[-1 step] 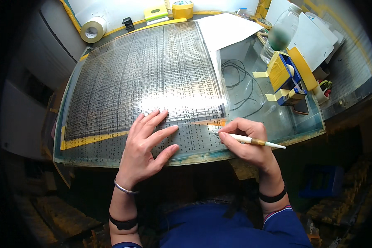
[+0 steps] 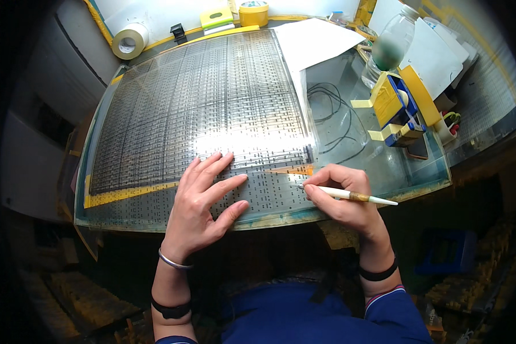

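Note:
A transparent film sheet [image 2: 200,109] with dense rows of small dark marks lies across the glass-topped table [image 2: 378,180]. My left hand [image 2: 203,200] rests on the sheet's near part, fingers spread and holding nothing. At the sheet's near right corner, my right hand [image 2: 344,195] grips a slim white pen-like tool [image 2: 375,199] with a brownish band around its shaft. The tool's thin tip points left onto the dotted surface; whether it is a pen or a blade is too small to tell. Just beyond the tip lies an orange tapered strip [image 2: 295,170].
Yellow tape [image 2: 126,195] runs along the sheet's near left edge. To the right stand a blue tape dispenser [image 2: 406,129], a clear jar [image 2: 393,43] and a thin black cable [image 2: 347,123]. White paper [image 2: 315,43], a tape roll [image 2: 129,41] and a yellow tub [image 2: 253,14] sit at the back.

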The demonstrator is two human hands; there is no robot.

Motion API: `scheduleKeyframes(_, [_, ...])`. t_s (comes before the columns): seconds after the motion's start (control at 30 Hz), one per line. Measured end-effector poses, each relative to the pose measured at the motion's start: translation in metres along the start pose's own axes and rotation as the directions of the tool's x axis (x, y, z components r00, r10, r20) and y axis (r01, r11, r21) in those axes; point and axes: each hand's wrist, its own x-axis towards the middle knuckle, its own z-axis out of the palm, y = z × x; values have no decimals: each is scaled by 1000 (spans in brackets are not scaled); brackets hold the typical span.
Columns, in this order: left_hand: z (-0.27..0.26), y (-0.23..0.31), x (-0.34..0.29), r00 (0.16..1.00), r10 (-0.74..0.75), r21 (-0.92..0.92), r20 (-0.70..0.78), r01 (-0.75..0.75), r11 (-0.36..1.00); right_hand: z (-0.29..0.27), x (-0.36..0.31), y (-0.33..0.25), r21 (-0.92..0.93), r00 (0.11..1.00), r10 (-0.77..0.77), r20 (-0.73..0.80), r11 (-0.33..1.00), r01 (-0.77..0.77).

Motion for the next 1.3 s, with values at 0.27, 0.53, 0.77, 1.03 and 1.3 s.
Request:
scheduleKeyframes(0.27, [0,0,1,1000,-4,-4,-2,4,1000,0,0,1,-10,1000,-16,7,1000,16])
scheduleKeyframes(0.53, [0,0,0,999,-32,-32,19,32,999,-2,-1,0,-9,999,-21,33,1000,22])
scheduleKeyframes(0.77, [0,-1,0,999,-35,-32,21,35,999,0,0,-6,-6,1000,0,17,1000,1])
scheduleKeyframes(1.03, [1,-1,-1,999,-40,-30,24,40,999,-6,0,-7,-82,991,-119,63,989,124])
scheduleKeyframes(1.3, [0,0,0,999,-42,-37,22,43,998,-8,-1,-10,-80,989,-102,103,991,110])
